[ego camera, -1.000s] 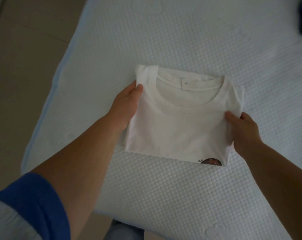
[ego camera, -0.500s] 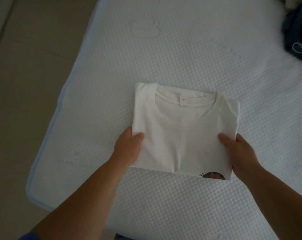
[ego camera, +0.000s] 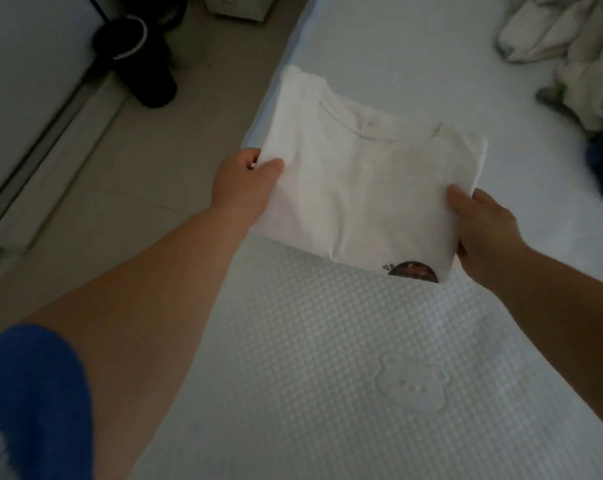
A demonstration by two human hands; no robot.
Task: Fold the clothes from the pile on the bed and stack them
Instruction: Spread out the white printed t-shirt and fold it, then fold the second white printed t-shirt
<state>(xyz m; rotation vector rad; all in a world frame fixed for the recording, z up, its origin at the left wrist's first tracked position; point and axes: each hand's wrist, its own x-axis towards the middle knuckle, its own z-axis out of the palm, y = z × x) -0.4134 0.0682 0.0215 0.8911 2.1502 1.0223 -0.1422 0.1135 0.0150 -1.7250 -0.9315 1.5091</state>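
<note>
Head view.

Item: folded white T-shirt [ego camera: 362, 188], centre of the frame, neckline toward the top, a small dark print at its lower right corner. It is a tidy rectangle, held by both side edges over the left border of the bed [ego camera: 327, 375]; whether its underside touches the bed cannot be told.

Left hand [ego camera: 244, 188]: grips the shirt's left edge, thumb on top, fingers underneath.

Right hand [ego camera: 483, 230]: grips the right edge near the lower corner, thumb on top, fingers curled under.

Progress: this shirt appears fully folded and is probably being carried to a stacking spot. No stack of folded clothes shows in the frame, so this may be the first piece, though that is a guess. Still to do: the pile of clothes [ego camera: 570, 57], upper right of the frame, rumpled pale garments with something dark blue at the right edge, well apart from the shirt.

Surface: white bed cover with a fine dimpled weave and an embossed bear outline at lower right.

Room: pale tiled floor [ego camera: 137, 161] on the left side; a black cylinder [ego camera: 137, 57] with a light ring stands at upper left, beside a pale panel or door edge. A blue sleeve [ego camera: 30, 393] fills the lower left corner.
</note>
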